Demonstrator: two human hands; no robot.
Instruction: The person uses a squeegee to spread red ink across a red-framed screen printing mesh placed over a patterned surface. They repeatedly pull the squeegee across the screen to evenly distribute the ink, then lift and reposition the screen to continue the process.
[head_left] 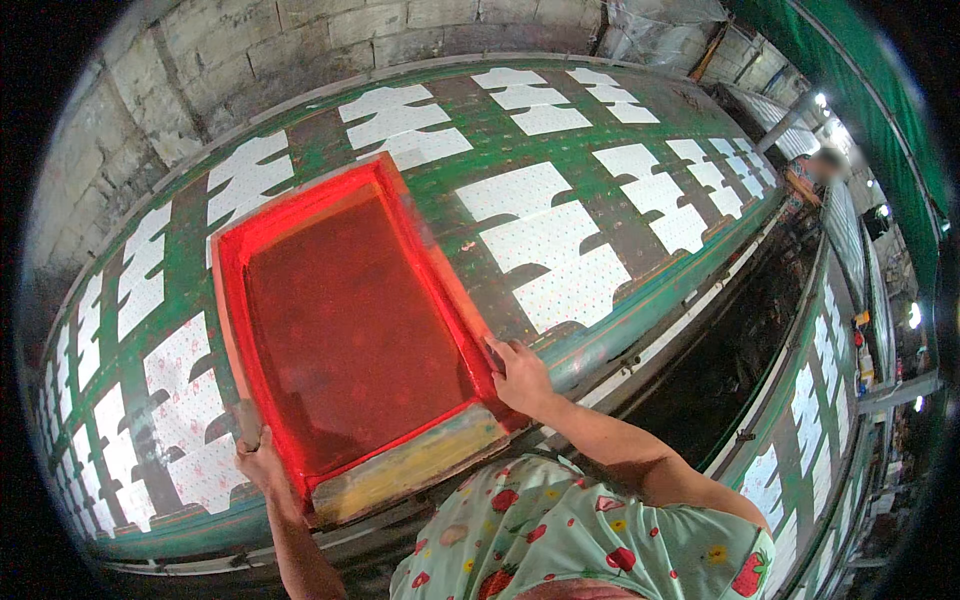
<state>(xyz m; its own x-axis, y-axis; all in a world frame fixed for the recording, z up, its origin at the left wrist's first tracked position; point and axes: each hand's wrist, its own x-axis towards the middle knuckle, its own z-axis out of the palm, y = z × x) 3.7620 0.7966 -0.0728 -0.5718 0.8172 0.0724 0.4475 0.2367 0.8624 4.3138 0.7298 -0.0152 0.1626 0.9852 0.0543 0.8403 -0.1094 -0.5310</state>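
A large screen-printing frame [345, 325] with red-smeared inner walls and a dark red mesh lies tilted over the long green table. Its near side is a worn yellowish bar [415, 460]. My left hand [262, 465] is closed around the frame's left edge, close to the near corner. On the opposite edge, my right hand [522, 380] grips the side with its fingers curled over the rim. White cut fabric pieces [185, 410] with small red marks lie just left of the frame. Dotted white pieces [555, 260] lie to its right. Whatever is under the frame is hidden.
The green table [610, 320] carries rows of white fabric pieces. A block wall [330, 45] runs along its far side. A metal rail [650, 350] edges the near side. At right stands another table with white pieces [805, 410]; a person [808, 180] is at the far right.
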